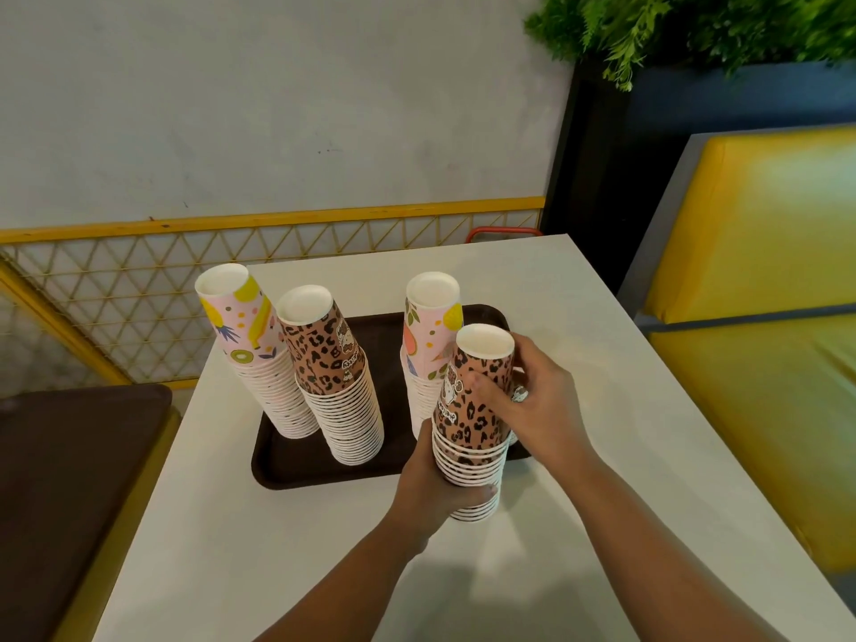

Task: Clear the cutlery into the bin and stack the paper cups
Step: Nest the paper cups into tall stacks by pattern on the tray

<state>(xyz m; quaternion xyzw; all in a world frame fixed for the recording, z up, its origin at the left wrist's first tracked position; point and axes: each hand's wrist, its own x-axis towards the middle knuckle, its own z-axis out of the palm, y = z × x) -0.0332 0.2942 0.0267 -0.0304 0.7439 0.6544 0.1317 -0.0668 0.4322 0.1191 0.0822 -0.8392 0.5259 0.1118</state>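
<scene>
Several stacks of upside-down paper cups stand on a dark brown tray (296, 465). At the back left is a pink fruit-print stack (259, 359); beside it a leopard-print stack (338, 386); at the back right another fruit-print stack (424, 349). My left hand (435, 488) grips the lower part of a fourth leopard-print stack (472, 433) at the tray's front right corner. My right hand (532, 400) wraps the top leopard cup of that stack. No cutlery is in view.
The tray lies on a white table (602, 433). A second brown tray (69, 479) lies on a surface to the left. A yellow padded bench (764, 317) stands right of the table, a yellow mesh rail (278, 252) behind it, a plant (695, 25) above.
</scene>
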